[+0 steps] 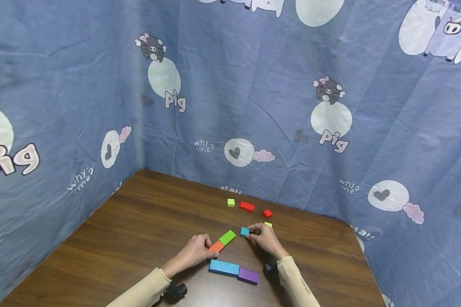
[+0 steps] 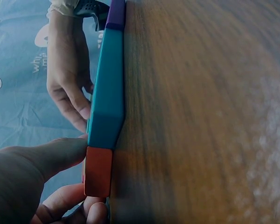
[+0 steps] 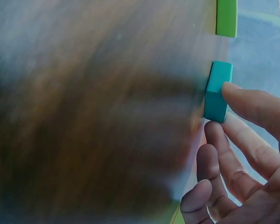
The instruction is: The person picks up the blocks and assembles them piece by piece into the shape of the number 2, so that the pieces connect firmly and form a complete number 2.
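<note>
My left hand (image 1: 194,251) pinches the orange block (image 1: 216,247) between thumb and fingers on the tabletop. End to end with it lies a green block (image 1: 227,237), the two forming a slanting line. With thumb and fingertips my right hand (image 1: 268,239) pinches a small blue block (image 1: 244,232), just right of the green block and apart from it. In the right wrist view the thumb lies against this small blue block (image 3: 217,88). Nearer to me, a long blue block (image 1: 224,267) meets a purple block (image 1: 248,276) end to end.
Toward the back of the wooden table (image 1: 138,226) lie a yellow-green cube (image 1: 231,203), a red block (image 1: 247,207) and a small red block (image 1: 267,213). Another yellow-green piece (image 1: 268,224) is partly hidden behind my right hand. A patterned blue curtain (image 1: 223,85) stands behind the table.
</note>
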